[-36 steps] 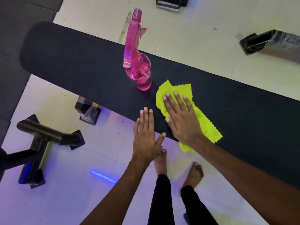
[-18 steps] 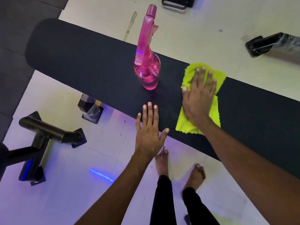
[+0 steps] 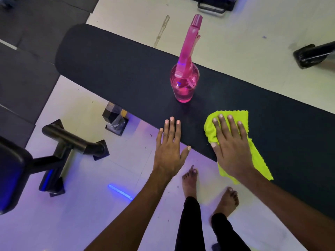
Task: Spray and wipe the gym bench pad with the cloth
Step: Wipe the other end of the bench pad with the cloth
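I am seeing no readable text, label, brand, number or sign anywhere. The translucent pink plastic spray bottle point(image 3: 184, 84) is showing no lettering, and the long black padded desk point(image 3: 112, 69) under it is likewise bearing no mark that I can read.

This is a gym. A long black padded bench pad point(image 3: 126, 73) runs across the view from ten o'clock to four o'clock, its steel foot point(image 3: 115, 118) planted on pale floor tiles point(image 3: 235, 33). At eight o'clock stands the black tubular frame point(image 3: 72, 140) of another machine, with a padded seat point(image 3: 10, 178) beside it. Dark rubber floor mats point(image 3: 27, 73) lie at ten o'clock, and more black equipment sits at twelve and two o'clock
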